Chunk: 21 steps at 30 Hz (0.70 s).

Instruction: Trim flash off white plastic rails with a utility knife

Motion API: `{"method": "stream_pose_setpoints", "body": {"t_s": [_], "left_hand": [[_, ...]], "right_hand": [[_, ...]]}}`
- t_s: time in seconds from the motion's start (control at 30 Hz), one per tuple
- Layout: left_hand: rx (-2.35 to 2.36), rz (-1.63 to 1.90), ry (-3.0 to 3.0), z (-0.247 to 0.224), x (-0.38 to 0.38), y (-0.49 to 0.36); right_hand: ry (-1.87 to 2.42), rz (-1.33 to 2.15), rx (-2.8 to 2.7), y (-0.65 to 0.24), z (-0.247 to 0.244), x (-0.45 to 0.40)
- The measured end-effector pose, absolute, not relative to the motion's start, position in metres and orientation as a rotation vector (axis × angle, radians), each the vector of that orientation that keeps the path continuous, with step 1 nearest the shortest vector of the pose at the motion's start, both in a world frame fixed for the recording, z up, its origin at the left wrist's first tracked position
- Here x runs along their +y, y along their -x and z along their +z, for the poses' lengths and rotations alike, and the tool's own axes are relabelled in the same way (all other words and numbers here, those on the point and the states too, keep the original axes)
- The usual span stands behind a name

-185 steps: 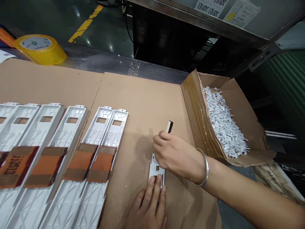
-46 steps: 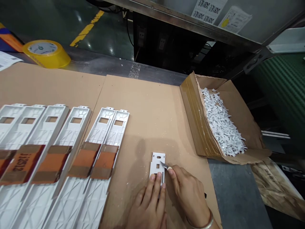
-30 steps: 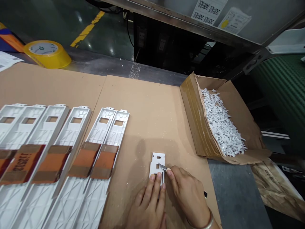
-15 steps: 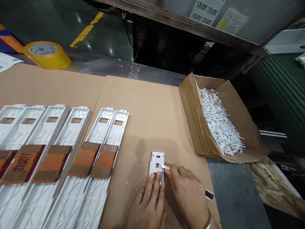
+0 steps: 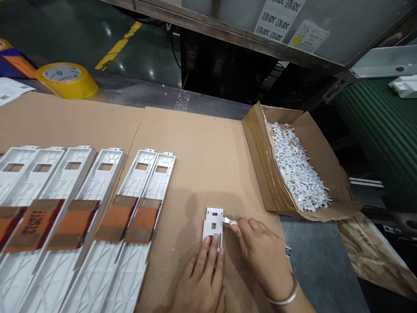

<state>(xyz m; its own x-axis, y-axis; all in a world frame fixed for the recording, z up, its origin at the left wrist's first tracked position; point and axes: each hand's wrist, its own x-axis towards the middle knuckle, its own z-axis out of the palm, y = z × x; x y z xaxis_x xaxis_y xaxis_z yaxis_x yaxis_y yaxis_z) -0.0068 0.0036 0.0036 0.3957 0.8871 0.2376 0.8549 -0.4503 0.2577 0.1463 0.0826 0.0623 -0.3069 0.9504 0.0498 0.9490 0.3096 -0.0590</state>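
A small white plastic plate (image 5: 211,216) with cut-out holes lies on the cardboard at the lower middle. My left hand (image 5: 203,276) rests flat on its near end, fingers stretched out and pressing it down. In my right hand (image 5: 260,252) is a small knife (image 5: 230,221) with a thin metal blade, pinched between thumb and fingers. The blade tip meets the plate's right edge, near the upper hole. Most of the knife's handle is hidden by the hand, and its rear end shows behind the wrist.
Several long white plastic panels (image 5: 159,182) with orange-brown bands lie at left. An open cardboard box (image 5: 257,161) of small white parts (image 5: 296,169) stands at right, beside a green conveyor belt (image 5: 384,130). Yellow tape (image 5: 78,87) sits at the back left.
My right hand has moved the knife from over the plate's middle hole to the upper right edge. My left hand stays on the plate. The view has shifted slightly.
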Motion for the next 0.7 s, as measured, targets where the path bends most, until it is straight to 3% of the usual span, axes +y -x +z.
{"method": "stream_pose_setpoints", "body": {"t_s": [0.7], "left_hand": [[1.611,0.542,-2.509,0.0044,0.0035,0.0051]], "right_hand": [[1.967,0.287,-2.586,-0.1384,0.0533,0.0775]]}}
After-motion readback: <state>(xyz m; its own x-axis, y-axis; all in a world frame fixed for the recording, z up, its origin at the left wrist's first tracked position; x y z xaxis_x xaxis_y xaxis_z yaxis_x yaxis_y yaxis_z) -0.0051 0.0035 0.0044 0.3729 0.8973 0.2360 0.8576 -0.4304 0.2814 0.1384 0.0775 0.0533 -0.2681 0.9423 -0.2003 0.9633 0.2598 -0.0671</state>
